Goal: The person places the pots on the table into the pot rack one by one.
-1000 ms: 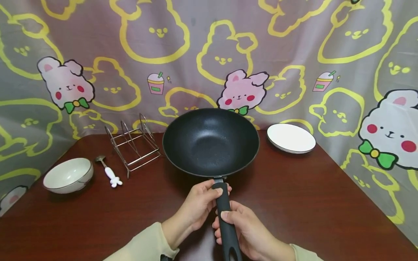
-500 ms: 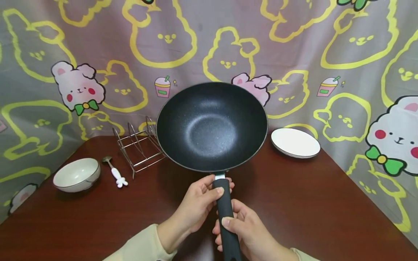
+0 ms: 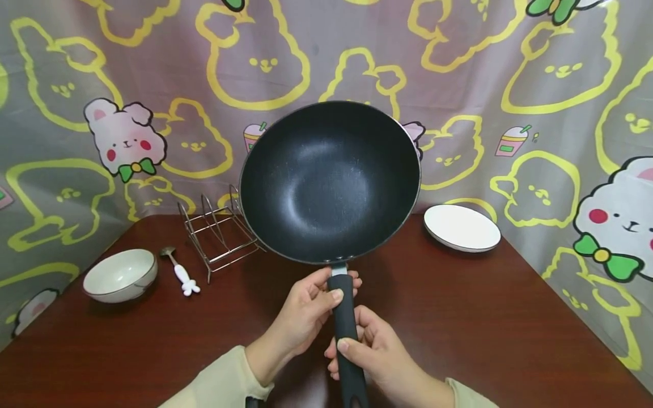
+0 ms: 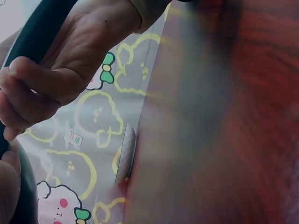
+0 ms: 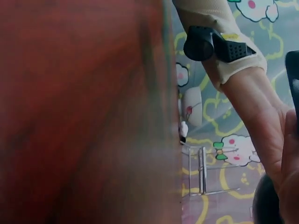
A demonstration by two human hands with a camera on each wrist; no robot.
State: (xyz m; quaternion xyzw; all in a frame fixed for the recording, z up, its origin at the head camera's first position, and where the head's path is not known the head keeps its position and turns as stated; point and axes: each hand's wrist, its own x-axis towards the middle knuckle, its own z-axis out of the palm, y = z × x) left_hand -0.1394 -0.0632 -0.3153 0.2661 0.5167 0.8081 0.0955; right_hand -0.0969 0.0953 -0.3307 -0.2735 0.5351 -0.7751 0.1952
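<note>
A black wok (image 3: pixel 329 187) is held up over the table, tilted so that its dark inside faces me. My left hand (image 3: pixel 308 306) grips the top of its black handle (image 3: pixel 344 317), just under the metal neck, with the thumb along the front. Lower down, my right hand (image 3: pixel 380 348) holds the same handle, thumb across it and fingers curled behind. In the left wrist view the right hand's fingers (image 4: pixel 42 84) wrap the handle. At the right edge of the right wrist view, part of the wok (image 5: pixel 267 200) shows beyond the left forearm.
On the brown table (image 3: pixel 459 317), a white bowl (image 3: pixel 121 276) stands at the left, beside a spoon (image 3: pixel 181 273) with a white handle. Behind them is a wire rack (image 3: pixel 219 238), partly covered by the wok. A white plate (image 3: pixel 461 228) lies back right, before a patterned curtain (image 3: pixel 459 68).
The wok has risen and tipped back, so its inside faces me more squarely. Both hands have kept their grip on the handle. The view has shifted slightly.
</note>
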